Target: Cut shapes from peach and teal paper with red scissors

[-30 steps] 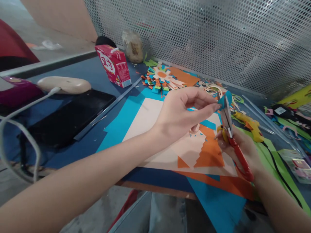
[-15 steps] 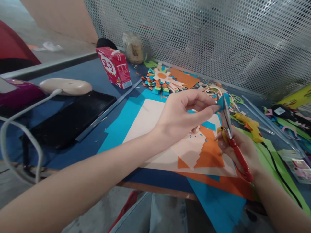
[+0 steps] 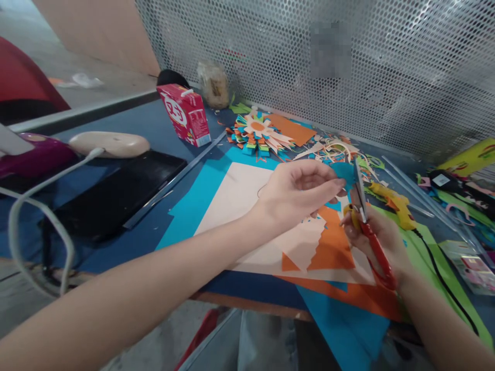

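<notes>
Between the thumb and fingers of my left hand is a small piece of blue paper, held up above the table. My right hand grips a pair of red-handled scissors, blades pointing up. The blades stand right at the paper's right edge; whether they are parted is hard to see. Below both hands lie a large pale pink sheet, orange paper and a smaller pink piece with a zigzag edge. Blue paper hangs over the table's front edge.
A layered paper flower and cut scraps lie at the back. A yellow glue gun with a black cord rests at right on green paper. On the left are a red drink carton, a black phone and a white cable.
The blue paper has turned between my left fingers and now shows a broader, rounded face left of the blades. Both hands have shifted slightly; the camera view has tilted a little.
</notes>
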Action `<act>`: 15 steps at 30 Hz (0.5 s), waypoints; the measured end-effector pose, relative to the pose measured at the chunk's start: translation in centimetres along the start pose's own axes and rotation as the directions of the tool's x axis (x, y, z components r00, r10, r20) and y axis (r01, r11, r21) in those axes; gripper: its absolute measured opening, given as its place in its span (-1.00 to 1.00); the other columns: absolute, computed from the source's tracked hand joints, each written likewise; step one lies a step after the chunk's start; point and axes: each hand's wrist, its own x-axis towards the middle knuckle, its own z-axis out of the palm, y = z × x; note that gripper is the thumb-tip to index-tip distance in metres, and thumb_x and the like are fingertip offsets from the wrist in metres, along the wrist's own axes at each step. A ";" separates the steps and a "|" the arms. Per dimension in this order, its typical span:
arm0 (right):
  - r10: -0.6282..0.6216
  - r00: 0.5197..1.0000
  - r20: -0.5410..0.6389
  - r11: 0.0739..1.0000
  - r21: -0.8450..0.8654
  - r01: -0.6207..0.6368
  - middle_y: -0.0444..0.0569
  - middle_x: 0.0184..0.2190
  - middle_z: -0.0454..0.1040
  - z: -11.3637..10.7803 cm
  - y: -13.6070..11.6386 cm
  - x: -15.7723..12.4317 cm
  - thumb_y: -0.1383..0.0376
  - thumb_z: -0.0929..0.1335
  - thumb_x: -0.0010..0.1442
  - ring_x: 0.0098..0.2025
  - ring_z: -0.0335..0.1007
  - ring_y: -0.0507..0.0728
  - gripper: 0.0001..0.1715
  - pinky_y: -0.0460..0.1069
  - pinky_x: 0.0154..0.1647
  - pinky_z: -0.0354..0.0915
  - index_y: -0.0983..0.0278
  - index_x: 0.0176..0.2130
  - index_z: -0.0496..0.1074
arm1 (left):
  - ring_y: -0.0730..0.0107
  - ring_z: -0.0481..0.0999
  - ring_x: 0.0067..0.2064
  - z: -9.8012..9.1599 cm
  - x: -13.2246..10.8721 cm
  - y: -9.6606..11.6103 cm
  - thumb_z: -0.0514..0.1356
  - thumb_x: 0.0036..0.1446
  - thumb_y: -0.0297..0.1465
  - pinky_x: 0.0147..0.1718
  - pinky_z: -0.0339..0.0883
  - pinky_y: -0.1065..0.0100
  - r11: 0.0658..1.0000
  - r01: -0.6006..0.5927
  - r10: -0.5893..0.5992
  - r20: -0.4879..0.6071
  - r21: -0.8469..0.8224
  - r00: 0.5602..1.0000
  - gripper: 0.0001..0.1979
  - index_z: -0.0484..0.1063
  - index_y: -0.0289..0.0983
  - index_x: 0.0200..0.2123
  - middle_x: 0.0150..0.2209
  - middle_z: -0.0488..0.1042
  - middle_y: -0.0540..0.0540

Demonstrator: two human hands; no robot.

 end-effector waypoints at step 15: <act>-0.118 0.993 0.000 0.988 -0.101 0.118 -0.14 -0.58 0.38 0.0 0.8 -0.1 0.10 0.37 0.08 -0.57 0.31 0.05 -0.74 -0.08 -0.59 0.26 0.20 -0.46 0.32 | 0.56 0.47 -0.53 -0.4 0.1 -0.6 0.31 0.00 -0.49 -0.68 0.26 0.59 0.941 0.190 -0.133 0.212 -0.278 0.968 -0.83 0.43 -0.35 -0.59 -0.51 0.52 -0.04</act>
